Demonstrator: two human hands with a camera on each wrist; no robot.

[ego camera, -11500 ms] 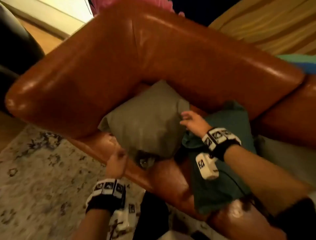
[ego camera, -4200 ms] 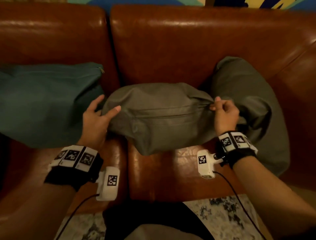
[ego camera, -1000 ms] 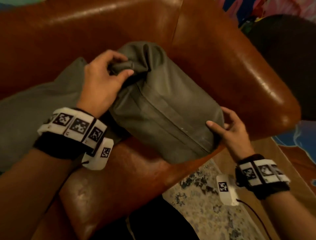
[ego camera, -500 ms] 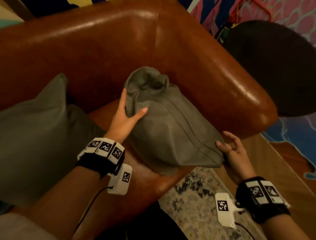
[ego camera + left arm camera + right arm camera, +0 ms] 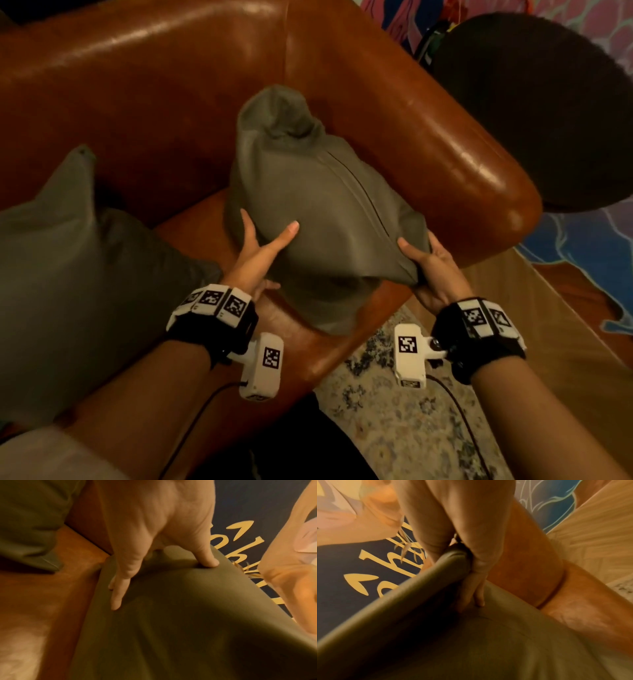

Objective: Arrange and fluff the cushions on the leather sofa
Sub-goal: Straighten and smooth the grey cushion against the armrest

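An olive-grey cushion (image 5: pixel 325 212) stands tilted in the corner of the brown leather sofa (image 5: pixel 144 96), leaning on the backrest and armrest (image 5: pixel 455 161). My left hand (image 5: pixel 267 229) lies on its near left side with straight fingers along the edge and the thumb pressed on the top face. In the left wrist view the left hand (image 5: pixel 163 584) dents the fabric of the cushion (image 5: pixel 171 628). My right hand (image 5: pixel 419 253) pinches the near right corner, thumb on top, fingers curled beneath. The right wrist view shows the right hand (image 5: pixel 458 577) closed round that corner of the cushion (image 5: pixel 488 642).
A second olive-grey cushion (image 5: pixel 68 274) leans on the backrest at the left. A patterned rug (image 5: pixel 394 421) lies in front of the sofa. Beyond the armrest are a dark round object (image 5: pixel 548 102), wood flooring (image 5: pixel 565 359) and a colourful mat (image 5: pixel 582 253).
My right hand has closed on the cushion's near right corner. The left hand has slid down toward the near edge. The cushion's near end has risen slightly.
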